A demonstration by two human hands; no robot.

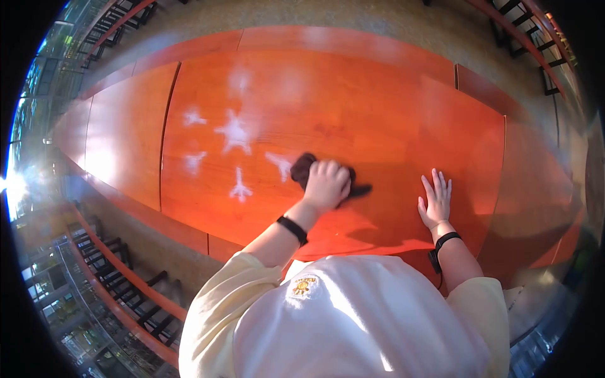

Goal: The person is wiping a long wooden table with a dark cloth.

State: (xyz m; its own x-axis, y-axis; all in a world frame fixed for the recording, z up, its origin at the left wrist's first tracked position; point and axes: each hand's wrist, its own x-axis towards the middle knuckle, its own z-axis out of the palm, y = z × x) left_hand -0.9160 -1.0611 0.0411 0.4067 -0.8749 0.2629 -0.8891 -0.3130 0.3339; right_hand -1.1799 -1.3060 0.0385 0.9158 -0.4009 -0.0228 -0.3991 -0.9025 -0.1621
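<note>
My left hand is closed round a dark cloth, bunched up on the orange wooden tabletop. Part of the cloth sticks out on both sides of the fingers, slightly blurred. Farther to the right, my right hand lies palm down on the same tabletop with its fingers spread, holding nothing. Black bands circle both wrists. Just left of the cloth are bright star-shaped patches of light on the wood.
More table sections adjoin at the left and right, with seams between them. Red rails with black slats stand at the lower left and in both upper corners. Strong sunlight comes from the left, beside glass. Brownish floor shows beyond the table.
</note>
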